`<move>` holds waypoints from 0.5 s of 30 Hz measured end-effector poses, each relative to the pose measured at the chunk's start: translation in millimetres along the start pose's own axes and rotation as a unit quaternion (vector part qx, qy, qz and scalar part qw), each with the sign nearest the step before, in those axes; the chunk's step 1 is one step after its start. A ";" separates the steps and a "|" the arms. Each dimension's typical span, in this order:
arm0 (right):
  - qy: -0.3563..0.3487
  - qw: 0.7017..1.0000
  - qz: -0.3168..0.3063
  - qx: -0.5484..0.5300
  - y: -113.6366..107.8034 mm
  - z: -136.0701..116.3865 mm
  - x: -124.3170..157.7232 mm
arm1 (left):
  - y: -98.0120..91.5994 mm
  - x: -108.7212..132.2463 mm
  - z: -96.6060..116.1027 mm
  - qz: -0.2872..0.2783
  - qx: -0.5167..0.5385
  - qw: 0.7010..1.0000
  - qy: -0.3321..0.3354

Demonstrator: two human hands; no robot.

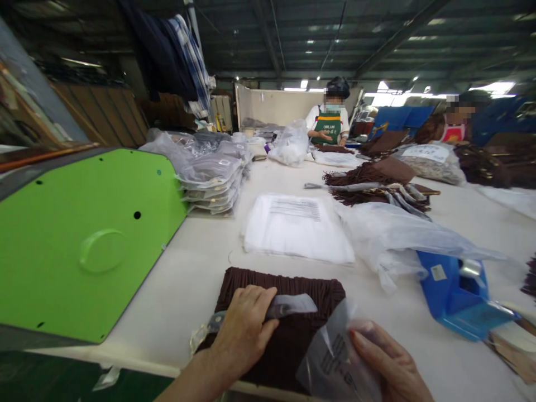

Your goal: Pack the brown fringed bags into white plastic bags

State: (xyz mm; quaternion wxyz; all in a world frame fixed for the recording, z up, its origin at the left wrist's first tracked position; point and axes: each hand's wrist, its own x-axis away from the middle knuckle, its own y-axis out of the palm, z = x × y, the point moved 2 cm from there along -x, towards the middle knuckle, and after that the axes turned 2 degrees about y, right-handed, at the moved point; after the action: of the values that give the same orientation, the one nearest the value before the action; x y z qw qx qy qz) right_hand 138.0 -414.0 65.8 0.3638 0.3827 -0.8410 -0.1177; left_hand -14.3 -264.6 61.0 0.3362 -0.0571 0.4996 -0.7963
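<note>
A dark brown gathered-fabric piece, which looks like a bag [285, 340], lies flat at the table's near edge. Across it my left hand [247, 321] is closed round a strap wrapped in translucent film [293, 306]; the film's loose end sticks out to the right. A knot of clear plastic [197, 338] shows left of that hand. My right hand [383, 357] pinches a translucent printed plastic bag [335, 354] between thumb and fingers, beside the brown piece and partly over its right side. My palm hides part of the strap.
A stack of white printed plastic bags [297, 226] lies beyond. To the right are a blue tape dispenser [454, 296] and loose clear plastic [389, 229]. A green board [84, 240] and packed bags [213, 173] stand left. Two people work farther back, one in a green apron [326, 127].
</note>
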 end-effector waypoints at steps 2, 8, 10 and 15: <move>-0.029 1.000 0.011 0.003 6.0 -4.5 1.3 | -5.0 -0.2 -0.5 0.052 0.052 0.997 -0.003; -0.097 0.994 -0.021 0.042 40.1 -15.8 -0.5 | -29.0 15.1 -14.5 0.137 0.354 0.914 -0.140; -0.119 0.990 -0.059 0.054 56.0 -17.1 -4.1 | -32.7 20.3 -20.4 0.169 0.468 0.847 -0.187; -0.191 0.973 -0.113 0.057 88.7 -16.3 -12.9 | -43.3 23.8 -27.1 0.282 0.589 0.726 -0.215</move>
State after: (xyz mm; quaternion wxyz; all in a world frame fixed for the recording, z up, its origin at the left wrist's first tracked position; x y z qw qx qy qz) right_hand 105.6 -343.0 112.9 0.1581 0.4660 -0.8516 -0.1808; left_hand -64.8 -246.2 77.8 0.6100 0.1260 -0.1621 -0.7654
